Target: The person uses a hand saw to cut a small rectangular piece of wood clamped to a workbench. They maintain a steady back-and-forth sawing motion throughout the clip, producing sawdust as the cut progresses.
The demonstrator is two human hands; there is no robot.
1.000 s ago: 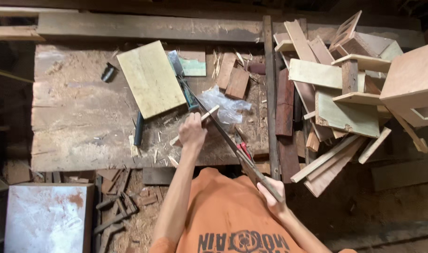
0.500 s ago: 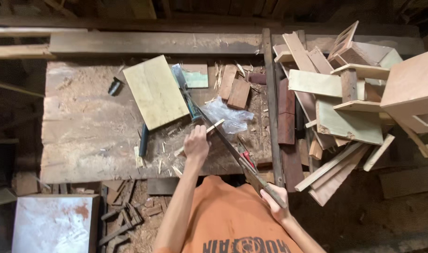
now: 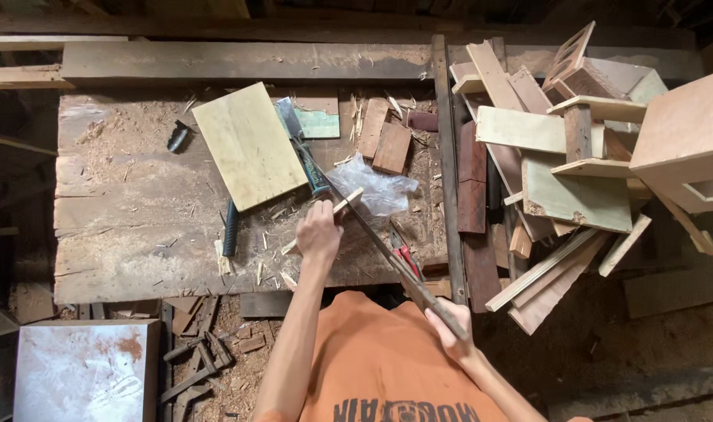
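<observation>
Left hand (image 3: 319,232) over the middle of the workbench (image 3: 122,234), fingers curled and pinching a small pale wood strip (image 3: 342,208) that slants up to the right, its far end just touching the clear plastic bag (image 3: 376,187)

Right hand (image 3: 452,327) lower and close to the body, off the front edge of the bench, fingers wrapped tight around the wooden handle of a long blade (image 3: 380,250); blade slanting up and left from that grip, crossing just beside the strip near the left hand; exact point of contact between edge and strip too small to tell

Pale greenish board (image 3: 248,144) lying flat and tilted on the bench, up and left of the left hand; dark-handled tool (image 3: 305,160) along its right edge, metal end pointing away; blue-handled tool (image 3: 230,229) just below the board's lower corner, near shavings and splinters (image 3: 266,250)

Two short brown blocks (image 3: 384,137) side by side behind the bag; red-handled pliers (image 3: 403,254) at the bench's right front, just beside the blade; small black object (image 3: 176,138) well apart on the left

Heap of planks and offcuts (image 3: 559,156) piled to the right of the bench; orange shirt (image 3: 387,367) at the bottom; pale metal sheet (image 3: 83,371) on the floor, lower left
</observation>
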